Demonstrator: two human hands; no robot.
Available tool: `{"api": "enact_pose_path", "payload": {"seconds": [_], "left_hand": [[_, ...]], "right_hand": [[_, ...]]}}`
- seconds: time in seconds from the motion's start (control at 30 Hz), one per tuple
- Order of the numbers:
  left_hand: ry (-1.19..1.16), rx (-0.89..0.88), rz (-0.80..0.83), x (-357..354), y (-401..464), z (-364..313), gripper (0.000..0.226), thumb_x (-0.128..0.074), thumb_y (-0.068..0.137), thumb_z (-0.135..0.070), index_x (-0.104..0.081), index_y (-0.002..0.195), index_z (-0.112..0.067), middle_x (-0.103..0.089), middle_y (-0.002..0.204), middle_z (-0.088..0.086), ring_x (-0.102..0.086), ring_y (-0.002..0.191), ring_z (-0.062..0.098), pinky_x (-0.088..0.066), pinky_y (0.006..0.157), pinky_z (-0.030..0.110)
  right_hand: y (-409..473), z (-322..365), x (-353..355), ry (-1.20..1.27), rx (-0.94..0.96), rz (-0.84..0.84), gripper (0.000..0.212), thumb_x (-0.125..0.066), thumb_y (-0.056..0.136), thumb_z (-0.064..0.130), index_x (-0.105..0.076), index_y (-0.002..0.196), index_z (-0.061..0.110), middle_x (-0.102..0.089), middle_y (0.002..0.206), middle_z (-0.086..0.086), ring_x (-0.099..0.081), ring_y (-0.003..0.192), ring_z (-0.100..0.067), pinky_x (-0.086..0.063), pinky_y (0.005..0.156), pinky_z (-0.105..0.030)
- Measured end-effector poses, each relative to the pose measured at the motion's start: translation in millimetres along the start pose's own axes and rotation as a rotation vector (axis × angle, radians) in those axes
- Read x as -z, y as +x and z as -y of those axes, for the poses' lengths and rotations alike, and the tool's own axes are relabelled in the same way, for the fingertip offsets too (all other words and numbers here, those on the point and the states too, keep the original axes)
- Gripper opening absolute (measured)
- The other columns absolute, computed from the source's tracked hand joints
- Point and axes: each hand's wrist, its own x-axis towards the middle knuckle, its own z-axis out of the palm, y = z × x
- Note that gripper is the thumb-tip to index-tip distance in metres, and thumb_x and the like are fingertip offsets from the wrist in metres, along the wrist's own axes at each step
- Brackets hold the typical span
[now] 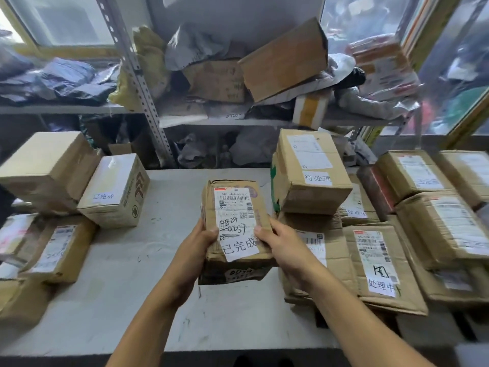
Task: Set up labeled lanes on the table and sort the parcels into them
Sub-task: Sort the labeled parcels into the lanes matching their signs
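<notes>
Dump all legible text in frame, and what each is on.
"已完成", handwritten "0257": held box, in left hand and right hand
"已完成": small left box
"待处理": stacked box
"处理中": flat right box
Barcodes, printed waybill text, other labels: too small or blurred.

A grey table (127,274) is filling the foreground, its top scuffed and marked. Behind it a metal shelf rack (143,83) with perforated uprights is standing against a pale wall (238,11). Bags and cartons are lying heaped on its shelves. Windows (66,19) with yellowish frames are letting in daylight at the left, and glazing (455,64) on the right is showing a blurred, colourful scene outside.
</notes>
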Motion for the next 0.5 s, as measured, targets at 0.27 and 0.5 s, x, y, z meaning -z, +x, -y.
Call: {"api": "enact_pose_path", "payload": {"seconds": [0.27,0.5], "left_hand": [[0.056,-0.035,0.113,-16,-20,10,0.051,-0.041,0.092,-0.047,-0.045,0.142,-0.043,-0.068,0.127,-0.010,-0.067,0.113,0.013,-0.059,0.085,0.029],[0.014,-0.009,0.188,-63,-30,14,0.064,-0.047,0.090,-0.050,-0.025,0.151,-0.049,-0.062,0.135,-0.016,-0.063,0.120,0.013,-0.049,0.102,0.042]], "right_hand": [[-49,-2,16,-0.038,0.062,-0.059,0.026,-0.052,0.101,0.024,-0.067,0.120,0.033,-0.073,0.117,0.009,-0.069,0.109,-0.012,-0.054,0.090,-0.026],[-95,5,52,-0.109,0.069,-0.133,0.027,-0.051,0.103,0.023,-0.064,0.122,0.038,-0.072,0.115,0.015,-0.068,0.107,-0.007,-0.052,0.092,-0.026]]}}
